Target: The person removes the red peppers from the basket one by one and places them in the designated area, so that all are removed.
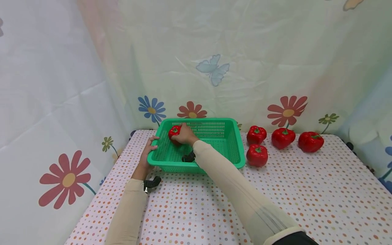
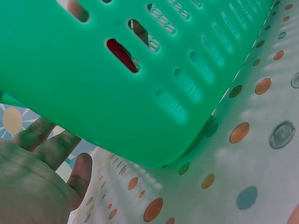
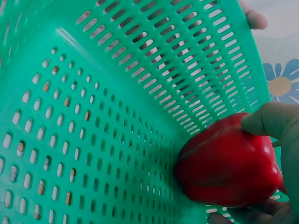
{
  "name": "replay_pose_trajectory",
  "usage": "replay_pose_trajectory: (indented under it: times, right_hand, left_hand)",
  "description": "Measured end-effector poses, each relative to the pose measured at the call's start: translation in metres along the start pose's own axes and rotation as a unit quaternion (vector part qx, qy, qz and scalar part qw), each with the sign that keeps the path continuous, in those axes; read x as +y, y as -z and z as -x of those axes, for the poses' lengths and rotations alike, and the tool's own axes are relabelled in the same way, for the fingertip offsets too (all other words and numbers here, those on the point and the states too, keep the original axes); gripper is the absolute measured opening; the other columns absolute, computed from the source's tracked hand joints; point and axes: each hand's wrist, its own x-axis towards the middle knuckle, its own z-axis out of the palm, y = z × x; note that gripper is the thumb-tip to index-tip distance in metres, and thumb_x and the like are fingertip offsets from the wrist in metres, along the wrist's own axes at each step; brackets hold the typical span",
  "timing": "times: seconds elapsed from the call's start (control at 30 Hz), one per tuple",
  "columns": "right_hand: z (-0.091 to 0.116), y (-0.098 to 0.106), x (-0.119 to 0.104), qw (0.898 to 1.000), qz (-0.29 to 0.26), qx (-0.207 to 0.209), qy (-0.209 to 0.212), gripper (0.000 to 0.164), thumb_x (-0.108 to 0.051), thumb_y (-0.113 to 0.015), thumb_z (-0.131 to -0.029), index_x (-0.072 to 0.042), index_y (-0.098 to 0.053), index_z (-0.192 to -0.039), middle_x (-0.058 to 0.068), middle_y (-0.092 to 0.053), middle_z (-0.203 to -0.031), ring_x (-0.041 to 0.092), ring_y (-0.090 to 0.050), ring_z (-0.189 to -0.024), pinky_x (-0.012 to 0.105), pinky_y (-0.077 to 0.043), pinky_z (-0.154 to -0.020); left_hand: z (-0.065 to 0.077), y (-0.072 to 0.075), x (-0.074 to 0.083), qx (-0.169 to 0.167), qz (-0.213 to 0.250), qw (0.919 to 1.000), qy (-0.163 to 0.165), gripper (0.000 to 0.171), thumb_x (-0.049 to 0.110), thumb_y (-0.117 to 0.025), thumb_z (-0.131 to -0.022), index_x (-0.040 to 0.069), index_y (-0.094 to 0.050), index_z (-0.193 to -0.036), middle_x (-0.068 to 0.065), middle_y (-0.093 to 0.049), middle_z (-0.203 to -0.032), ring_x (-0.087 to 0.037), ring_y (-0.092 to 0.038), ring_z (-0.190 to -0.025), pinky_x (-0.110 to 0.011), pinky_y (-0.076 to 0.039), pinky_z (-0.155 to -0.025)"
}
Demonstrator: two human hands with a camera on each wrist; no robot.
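Observation:
A green plastic basket (image 1: 202, 166) with slotted walls stands on the table. My left hand (image 1: 147, 151) holds its left rim, with the digits at the edge; part of its palm and fingers (image 2: 56, 149) shows outside the wall in the left wrist view. Inside the basket, at its far left, is a red bell pepper (image 3: 224, 163). My right hand (image 1: 185, 134) grips this pepper at its stem end, thumb on one side and fingers on the other. The pepper lies close to the basket's wall; whether it rests on the bottom I cannot tell.
To the right of the basket stand several more red bell peppers, the nearest pepper (image 1: 257, 155) close beside the basket wall. A dotted cloth covers the table (image 1: 183, 211). Flowered curtains (image 1: 171, 68) hang behind and at the sides.

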Motion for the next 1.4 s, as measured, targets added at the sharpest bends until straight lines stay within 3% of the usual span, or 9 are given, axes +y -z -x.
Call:
replay_pose_trajectory:
  times: [0.3,0.57,0.8,1.2,1.4]
  right_hand:
    - [0.002,0.001,0.0,1.0,-0.018,0.005,0.014,0.067,-0.027,-0.066,-0.09,-0.006,-0.03,-0.142,0.017,-0.05,-0.133,0.031,-0.053,-0.119,0.042,-0.053,-0.094]
    - [0.004,0.005,0.003,0.999,-0.027,0.02,0.017,0.066,-0.031,-0.067,-0.089,-0.007,-0.035,-0.141,0.015,-0.051,-0.133,0.03,-0.053,-0.119,0.043,-0.053,-0.091]
    - [0.006,0.011,0.009,0.998,-0.05,0.025,0.017,0.066,-0.031,-0.068,-0.088,-0.007,-0.037,-0.141,0.016,-0.051,-0.135,0.031,-0.053,-0.121,0.042,-0.053,-0.092]
    - [0.012,0.033,0.025,0.99,-0.121,0.044,0.053,0.067,-0.025,-0.071,-0.085,-0.007,-0.038,-0.14,0.015,-0.051,-0.136,0.032,-0.052,-0.123,0.044,-0.054,-0.091]
    - [0.021,0.048,0.032,0.986,-0.147,0.058,0.049,0.069,-0.023,-0.073,-0.084,-0.008,-0.037,-0.14,0.013,-0.049,-0.138,0.033,-0.049,-0.126,0.045,-0.055,-0.09]
  left_hand:
    - [-0.002,0.001,-0.002,0.006,-0.003,1.0,-0.003,0.034,0.013,-0.033,-0.095,0.027,-0.039,-0.126,-0.015,-0.018,-0.157,-0.037,-0.032,-0.134,-0.043,-0.039,-0.101]
    - [-0.002,-0.003,-0.002,0.006,0.007,0.9999,-0.006,0.032,0.011,-0.033,-0.096,0.025,-0.037,-0.125,-0.015,-0.019,-0.156,-0.036,-0.032,-0.133,-0.048,-0.035,-0.104]
    - [-0.002,-0.001,-0.002,0.011,0.001,0.9999,0.002,0.032,0.013,-0.033,-0.095,0.029,-0.039,-0.123,-0.013,-0.021,-0.155,-0.033,-0.033,-0.131,-0.043,-0.039,-0.1]
    - [0.001,-0.003,0.005,0.014,0.0,0.9999,0.004,0.033,0.013,-0.035,-0.095,0.028,-0.039,-0.123,-0.012,-0.023,-0.152,-0.033,-0.035,-0.129,-0.044,-0.042,-0.098]
    - [0.002,-0.002,0.004,0.013,0.001,0.9999,0.01,0.034,0.014,-0.035,-0.094,0.029,-0.039,-0.124,-0.013,-0.023,-0.152,-0.036,-0.034,-0.129,-0.048,-0.041,-0.098]
